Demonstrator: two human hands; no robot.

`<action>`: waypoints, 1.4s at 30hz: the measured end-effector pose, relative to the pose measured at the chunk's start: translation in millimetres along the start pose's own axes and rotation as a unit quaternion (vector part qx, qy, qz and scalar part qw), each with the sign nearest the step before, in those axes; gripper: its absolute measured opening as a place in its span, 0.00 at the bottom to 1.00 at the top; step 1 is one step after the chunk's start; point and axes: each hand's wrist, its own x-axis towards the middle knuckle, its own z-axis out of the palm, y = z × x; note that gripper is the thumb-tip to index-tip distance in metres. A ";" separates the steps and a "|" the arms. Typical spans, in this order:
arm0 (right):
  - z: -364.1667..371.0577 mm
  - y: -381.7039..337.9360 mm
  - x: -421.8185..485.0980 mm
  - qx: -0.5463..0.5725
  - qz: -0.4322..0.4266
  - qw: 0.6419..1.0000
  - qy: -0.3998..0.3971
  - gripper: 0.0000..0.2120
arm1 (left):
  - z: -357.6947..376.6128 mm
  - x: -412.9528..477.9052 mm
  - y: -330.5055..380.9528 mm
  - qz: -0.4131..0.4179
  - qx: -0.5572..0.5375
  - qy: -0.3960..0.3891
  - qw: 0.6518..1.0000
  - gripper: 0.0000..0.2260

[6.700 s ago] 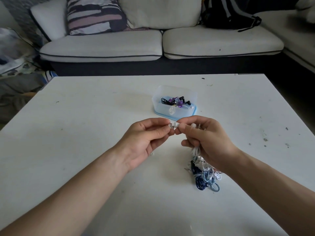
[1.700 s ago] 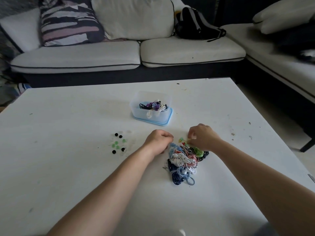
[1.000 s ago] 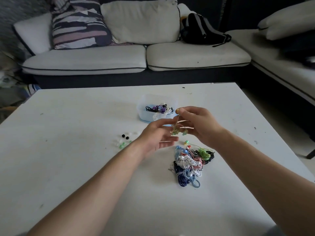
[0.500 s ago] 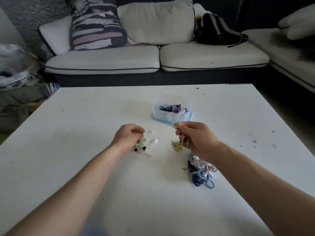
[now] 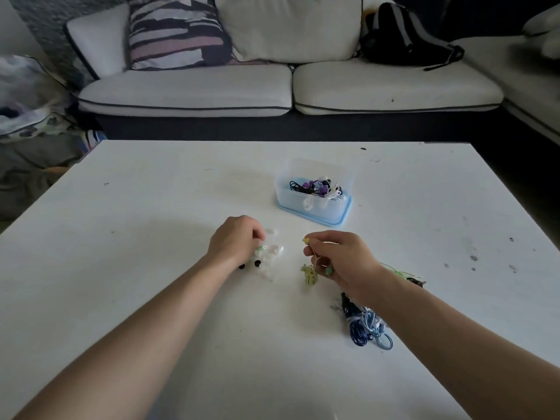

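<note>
A yellow-green pair of earphones [image 5: 309,272] hangs from the right hand [image 5: 342,262], just above the middle of a white table [image 5: 151,207]. The thumb and forefinger pinch one yellow bud at the top, the other fingers are curled in, and the thin cord drops to a small wound bundle that hangs at the table top — whether it touches is hard to tell. A green bud shows at the lower edge of the same hand.

The left hand [image 5: 235,242] is a little way to the left, knuckles up, fingers curled down onto a small scatter of ear tips [image 5: 271,253] — white, pale green and two black. Its fingertips are hidden, so I cannot tell whether it has hold of one.

Under the right forearm lies a tangled pile [image 5: 363,325] of blue, white and dark cords, with a green strand sticking out to the right.

Beyond the hands stands a clear box [image 5: 285,201] on a blue base, holding black, purple and white cords.

Past the table's far edge is a white sofa [image 5: 188,92] with a striped cushion [image 5: 178,31] and a black backpack [image 5: 400,34].
</note>
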 end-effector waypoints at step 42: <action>-22.0 -52.1 -79.2 -0.002 -0.112 0.991 -0.068 0.03 | -48.8 -103.3 84.1 0.013 -0.500 -0.054 0.864 0.12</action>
